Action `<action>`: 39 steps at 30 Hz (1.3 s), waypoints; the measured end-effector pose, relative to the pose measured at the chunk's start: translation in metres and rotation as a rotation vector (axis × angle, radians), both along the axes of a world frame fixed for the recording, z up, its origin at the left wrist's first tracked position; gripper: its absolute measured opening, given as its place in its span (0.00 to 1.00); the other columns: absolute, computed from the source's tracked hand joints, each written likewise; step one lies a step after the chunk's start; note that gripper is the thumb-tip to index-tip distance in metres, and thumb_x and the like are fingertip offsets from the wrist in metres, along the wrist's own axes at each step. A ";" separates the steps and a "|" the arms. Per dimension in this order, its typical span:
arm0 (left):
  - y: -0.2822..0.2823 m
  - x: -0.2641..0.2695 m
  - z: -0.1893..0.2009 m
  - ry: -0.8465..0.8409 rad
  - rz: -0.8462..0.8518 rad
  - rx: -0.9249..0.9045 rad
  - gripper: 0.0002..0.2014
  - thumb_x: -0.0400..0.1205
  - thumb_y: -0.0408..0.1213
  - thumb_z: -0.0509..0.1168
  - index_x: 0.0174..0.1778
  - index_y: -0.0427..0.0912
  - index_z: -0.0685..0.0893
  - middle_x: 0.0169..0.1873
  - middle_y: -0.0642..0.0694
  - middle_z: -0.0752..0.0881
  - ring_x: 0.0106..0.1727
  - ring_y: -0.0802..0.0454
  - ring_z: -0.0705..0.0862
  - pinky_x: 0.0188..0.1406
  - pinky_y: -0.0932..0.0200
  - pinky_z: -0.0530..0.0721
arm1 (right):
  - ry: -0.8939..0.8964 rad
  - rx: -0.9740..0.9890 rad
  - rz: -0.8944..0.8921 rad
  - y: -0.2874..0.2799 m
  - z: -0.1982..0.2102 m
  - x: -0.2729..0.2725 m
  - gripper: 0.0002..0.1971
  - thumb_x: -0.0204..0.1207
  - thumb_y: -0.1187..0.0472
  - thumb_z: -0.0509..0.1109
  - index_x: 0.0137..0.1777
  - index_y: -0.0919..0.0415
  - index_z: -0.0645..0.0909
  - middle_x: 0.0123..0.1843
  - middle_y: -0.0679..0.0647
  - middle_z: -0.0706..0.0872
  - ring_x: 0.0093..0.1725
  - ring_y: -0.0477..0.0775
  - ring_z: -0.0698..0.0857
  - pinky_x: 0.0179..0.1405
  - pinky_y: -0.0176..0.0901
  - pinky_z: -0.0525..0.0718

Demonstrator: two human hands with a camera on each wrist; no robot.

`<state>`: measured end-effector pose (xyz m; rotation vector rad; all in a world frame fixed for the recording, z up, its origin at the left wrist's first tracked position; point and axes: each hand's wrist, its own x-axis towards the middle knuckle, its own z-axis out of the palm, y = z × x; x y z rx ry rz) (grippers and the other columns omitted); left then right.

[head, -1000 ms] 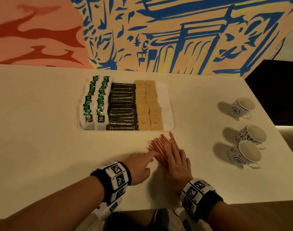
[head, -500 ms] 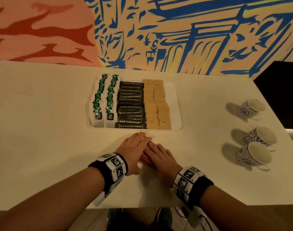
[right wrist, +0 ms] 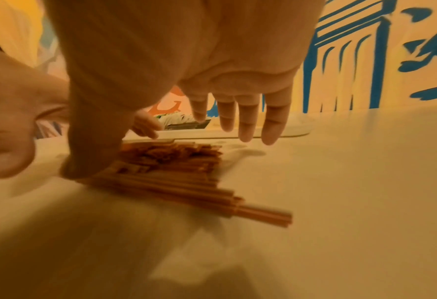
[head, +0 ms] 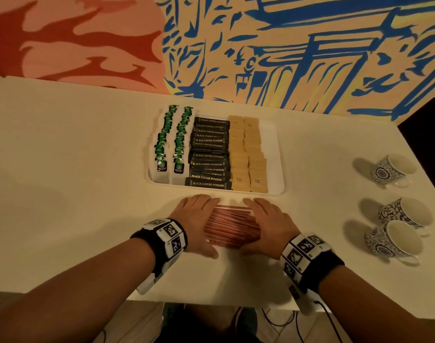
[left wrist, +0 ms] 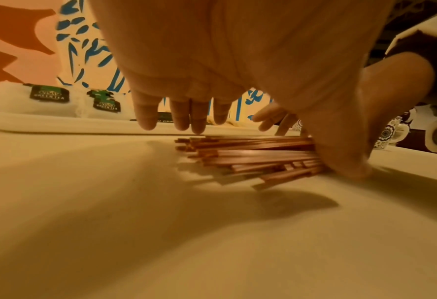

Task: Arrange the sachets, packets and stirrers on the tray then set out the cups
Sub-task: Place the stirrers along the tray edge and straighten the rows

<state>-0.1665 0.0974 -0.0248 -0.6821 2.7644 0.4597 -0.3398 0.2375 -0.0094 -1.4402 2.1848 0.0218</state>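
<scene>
Now my left hand (head: 197, 220) and right hand (head: 268, 225), fingers straight, press the stirrer pile (head: 232, 226) between them at lower centre, just below the tray (head: 277, 154).

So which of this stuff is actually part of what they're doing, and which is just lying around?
Part of the job:
- stirrers, squared up between the left hand and right hand
- tray
- green tea bags
- black coffee packets
- brown sugar sachets
- three cups

Just there:
- table
- painted wall
- wrist bands
</scene>
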 end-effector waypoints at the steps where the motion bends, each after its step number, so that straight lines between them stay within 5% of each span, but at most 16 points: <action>1: 0.002 0.000 0.001 -0.017 -0.005 0.003 0.62 0.59 0.70 0.72 0.82 0.51 0.47 0.80 0.49 0.55 0.80 0.48 0.54 0.82 0.48 0.50 | 0.001 0.009 -0.020 0.003 -0.001 -0.002 0.61 0.52 0.27 0.75 0.82 0.41 0.44 0.83 0.45 0.53 0.80 0.53 0.58 0.78 0.57 0.61; 4: 0.005 -0.001 -0.001 -0.046 -0.014 0.014 0.59 0.62 0.67 0.73 0.82 0.51 0.47 0.80 0.49 0.55 0.81 0.48 0.54 0.82 0.47 0.52 | -0.046 0.024 -0.020 0.011 -0.002 -0.001 0.62 0.51 0.28 0.76 0.82 0.41 0.44 0.81 0.45 0.54 0.78 0.52 0.59 0.77 0.56 0.66; 8: 0.005 -0.006 0.001 0.002 0.003 0.057 0.46 0.68 0.60 0.71 0.78 0.50 0.58 0.72 0.50 0.65 0.72 0.49 0.66 0.73 0.50 0.67 | -0.079 0.013 0.000 0.005 -0.004 0.004 0.58 0.56 0.35 0.79 0.81 0.43 0.47 0.77 0.46 0.59 0.74 0.51 0.62 0.73 0.52 0.71; 19: -0.008 -0.017 0.012 -0.083 0.027 0.041 0.24 0.75 0.54 0.68 0.65 0.49 0.77 0.58 0.48 0.74 0.61 0.48 0.73 0.59 0.50 0.78 | -0.082 -0.005 0.023 -0.023 -0.003 0.006 0.33 0.67 0.48 0.77 0.71 0.50 0.70 0.64 0.50 0.70 0.62 0.52 0.76 0.64 0.48 0.78; 24: -0.006 -0.018 0.013 -0.073 0.014 0.023 0.22 0.77 0.52 0.66 0.65 0.48 0.76 0.58 0.48 0.75 0.60 0.48 0.74 0.57 0.52 0.77 | -0.002 0.029 0.092 -0.027 0.001 0.015 0.35 0.67 0.37 0.73 0.72 0.44 0.67 0.64 0.47 0.73 0.62 0.50 0.75 0.63 0.50 0.78; 32: -0.007 -0.021 0.017 -0.044 -0.014 0.007 0.17 0.80 0.49 0.63 0.63 0.48 0.77 0.57 0.47 0.78 0.56 0.46 0.80 0.51 0.53 0.76 | 0.114 0.072 0.205 -0.039 0.009 0.015 0.24 0.76 0.41 0.65 0.69 0.49 0.72 0.61 0.50 0.79 0.58 0.53 0.80 0.52 0.46 0.78; 39: -0.008 -0.023 0.014 -0.035 -0.005 0.094 0.19 0.78 0.46 0.66 0.64 0.48 0.77 0.57 0.46 0.77 0.59 0.46 0.78 0.58 0.51 0.79 | 0.172 0.051 0.269 -0.043 0.018 0.013 0.21 0.77 0.46 0.65 0.68 0.51 0.73 0.61 0.51 0.80 0.61 0.54 0.79 0.56 0.47 0.76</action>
